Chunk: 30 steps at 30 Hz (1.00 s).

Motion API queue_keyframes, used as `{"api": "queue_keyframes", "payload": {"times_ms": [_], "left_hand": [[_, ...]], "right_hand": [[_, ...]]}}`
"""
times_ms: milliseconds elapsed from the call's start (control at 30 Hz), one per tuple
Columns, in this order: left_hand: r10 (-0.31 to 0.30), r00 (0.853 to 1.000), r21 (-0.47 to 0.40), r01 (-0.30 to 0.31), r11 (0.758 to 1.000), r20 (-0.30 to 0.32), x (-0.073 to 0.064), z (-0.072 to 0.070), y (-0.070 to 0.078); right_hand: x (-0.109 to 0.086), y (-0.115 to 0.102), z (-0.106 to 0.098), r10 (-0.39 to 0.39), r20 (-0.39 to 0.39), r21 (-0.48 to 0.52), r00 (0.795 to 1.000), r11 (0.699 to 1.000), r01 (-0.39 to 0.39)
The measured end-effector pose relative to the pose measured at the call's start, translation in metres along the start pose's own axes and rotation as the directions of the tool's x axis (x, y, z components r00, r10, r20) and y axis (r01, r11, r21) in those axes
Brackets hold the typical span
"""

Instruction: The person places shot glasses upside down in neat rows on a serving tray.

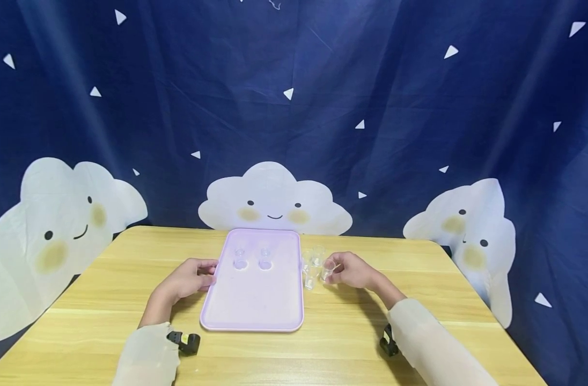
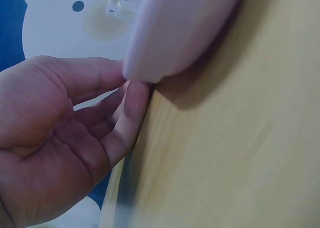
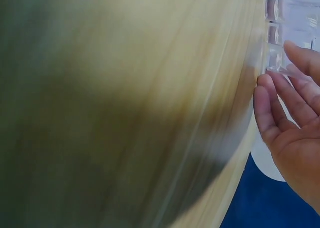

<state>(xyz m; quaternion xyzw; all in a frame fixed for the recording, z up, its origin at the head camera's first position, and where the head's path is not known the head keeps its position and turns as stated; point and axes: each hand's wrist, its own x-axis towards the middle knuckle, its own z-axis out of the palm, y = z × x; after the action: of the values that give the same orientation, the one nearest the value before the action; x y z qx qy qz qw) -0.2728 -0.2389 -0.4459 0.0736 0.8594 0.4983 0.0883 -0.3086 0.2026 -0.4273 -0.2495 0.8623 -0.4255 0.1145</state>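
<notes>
A pale purple tray [image 1: 252, 305] lies on the wooden table. My left hand [image 1: 190, 276] holds its left rim; in the left wrist view, bent fingers [image 2: 135, 105] meet the tray's edge [image 2: 165, 32]. Two small clear cups [image 1: 265, 259] stand on the tray's far half. Just past its right edge, more clear cups [image 1: 310, 279] are grouped closely on the table. My right hand [image 1: 354, 271] pinches the rightmost clear cup [image 1: 327, 272] of that group between thumb and fingers. In the right wrist view, the fingers partly cover this cup [image 3: 274, 57].
The wooden table [image 1: 347, 343] extends around the tray on all sides. Behind it hangs a dark blue cloth [image 1: 274, 134] with white triangles and smiling clouds. A small black device [image 1: 190, 343] sits at the left wrist, another [image 1: 388, 343] at the right.
</notes>
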Motion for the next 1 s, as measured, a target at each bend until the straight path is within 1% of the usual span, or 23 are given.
{"api": "queue_keyframes", "payload": {"times_ms": [167, 300, 467, 667, 800, 1000], "left_hand": [[0.005, 1.000, 0.003, -0.005, 1.000, 0.003, 0.000, 0.000, 0.000], [0.006, 1.000, 0.004, -0.006, 1.000, 0.003, 0.000, 0.000, 0.001], [0.004, 1.000, 0.004, -0.004, 1.000, 0.004, -0.001, -0.001, 0.003], [-0.007, 1.000, 0.006, 0.007, 1.000, 0.004, -0.001, 0.000, 0.003], [-0.011, 1.000, 0.002, 0.011, 1.000, 0.003, -0.001, 0.000, 0.003], [-0.010, 1.000, -0.003, 0.010, 1.000, 0.005, 0.000, 0.000, 0.002]], "right_hand": [[-0.003, 0.000, -0.002, -0.013, -0.009, 0.008, 1.000, 1.000, 0.013], [-0.003, 0.001, -0.005, -0.005, -0.015, 0.010, 1.000, 1.000, 0.005], [-0.005, -0.002, -0.008, 0.010, -0.019, 0.014, 1.000, 1.000, -0.010], [-0.005, -0.006, -0.011, -0.023, -0.034, 0.026, 0.999, 0.999, 0.024], [-0.002, -0.009, -0.013, -0.031, -0.053, 0.015, 0.998, 0.999, 0.032], [0.001, -0.022, -0.015, -0.036, -0.082, -0.022, 0.996, 0.999, 0.034]]}}
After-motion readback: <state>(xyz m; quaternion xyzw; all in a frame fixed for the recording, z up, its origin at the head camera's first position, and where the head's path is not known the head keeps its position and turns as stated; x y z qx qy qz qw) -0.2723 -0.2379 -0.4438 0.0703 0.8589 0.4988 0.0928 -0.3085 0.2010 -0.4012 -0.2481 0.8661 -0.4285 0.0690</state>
